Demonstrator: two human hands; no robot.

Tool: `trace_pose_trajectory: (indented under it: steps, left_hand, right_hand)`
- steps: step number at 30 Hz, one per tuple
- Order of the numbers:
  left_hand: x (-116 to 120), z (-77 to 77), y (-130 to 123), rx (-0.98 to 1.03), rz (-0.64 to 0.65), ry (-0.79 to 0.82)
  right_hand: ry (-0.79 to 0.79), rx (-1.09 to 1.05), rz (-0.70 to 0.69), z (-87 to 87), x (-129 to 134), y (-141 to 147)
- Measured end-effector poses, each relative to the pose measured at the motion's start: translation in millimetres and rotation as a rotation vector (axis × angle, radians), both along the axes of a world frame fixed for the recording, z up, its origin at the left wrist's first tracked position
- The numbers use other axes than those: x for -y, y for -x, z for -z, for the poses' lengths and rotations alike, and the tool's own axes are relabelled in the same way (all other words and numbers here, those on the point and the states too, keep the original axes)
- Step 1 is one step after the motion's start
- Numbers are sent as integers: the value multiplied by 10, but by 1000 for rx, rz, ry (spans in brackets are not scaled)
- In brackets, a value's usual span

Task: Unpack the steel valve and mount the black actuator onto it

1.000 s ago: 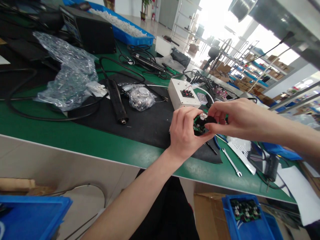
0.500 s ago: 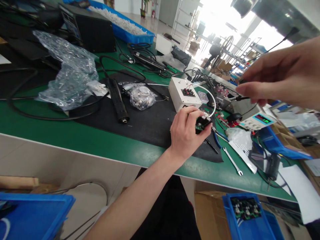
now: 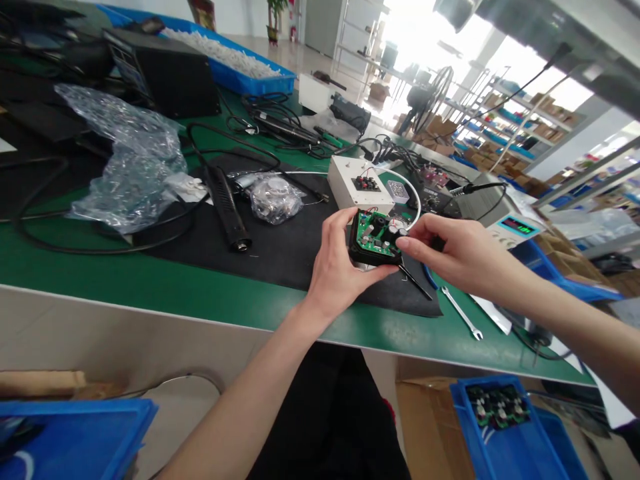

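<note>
My left hand [image 3: 333,270] grips a green circuit board in a black square housing [image 3: 374,235], fingers along its left side and thumb under the near edge. The board is tilted toward me, showing capacitors and other small parts. At its right edge is my right hand [image 3: 457,250], thumb and fingers closed together. Something dark shows by those fingers, too hidden to name. Just behind the board stands a white box [image 3: 345,180] with switches and a black terminal block. A thin black rod [image 3: 416,283] lies on the black mat [image 3: 280,257], below the right hand.
An open-end wrench [image 3: 463,313] lies to the right on the green bench. Leftward are a black cylindrical handle [image 3: 229,210], a bagged bundle [image 3: 275,198] and crumpled plastic wrap [image 3: 135,160]. A power supply [image 3: 517,228] stands right. Below, a blue bin [image 3: 520,453] holds several boards.
My right hand has come down from the upper right to the board's right edge. The left hand has turned the board so its component side faces me.
</note>
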State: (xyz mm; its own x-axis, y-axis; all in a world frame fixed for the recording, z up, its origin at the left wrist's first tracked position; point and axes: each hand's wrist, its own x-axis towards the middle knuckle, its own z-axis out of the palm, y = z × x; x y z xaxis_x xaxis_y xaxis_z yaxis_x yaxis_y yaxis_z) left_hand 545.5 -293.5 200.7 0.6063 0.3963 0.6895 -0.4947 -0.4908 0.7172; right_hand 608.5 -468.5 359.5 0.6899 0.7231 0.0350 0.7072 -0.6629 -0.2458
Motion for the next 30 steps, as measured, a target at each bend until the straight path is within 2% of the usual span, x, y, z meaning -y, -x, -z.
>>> trace_pose_trajectory:
  steps: [3, 6, 8, 11, 13, 15, 20, 23, 27, 30]
  left_hand:
    - [-26, 75, -63, -51, 92, 77]
    - [-73, 63, -128, -75, 150, 81]
    - [-139, 28, -170, -109, 225, 69]
    - [-269, -8, -238, -160, 403, 91]
    - [-344, -3, -281, -203, 524, 107]
    - [-384, 19, -314, -241, 577, 90]
    - [-334, 62, -346, -231, 461, 71]
    - [-296, 38, -324, -286, 414, 25]
    - [-299, -5, -289, -328, 355, -35]
    - [-308, -1, -285, -318, 358, -43]
  right_hand:
    - [139, 264, -95, 24, -79, 6]
    - [224, 389, -113, 28, -125, 16]
    - [256, 377, -80, 28, -146, 17]
    - [261, 297, -20, 47, -181, 14]
    - [224, 240, 3, 72, -200, 16]
    - [152, 176, 8, 93, -203, 17]
    - [-9, -13, 61, 84, -113, -20]
    - [-35, -67, 110, 78, -30, -45]
    - [-64, -122, 78, 109, 36, -65]
    - [-56, -201, 62, 98, 56, -99]
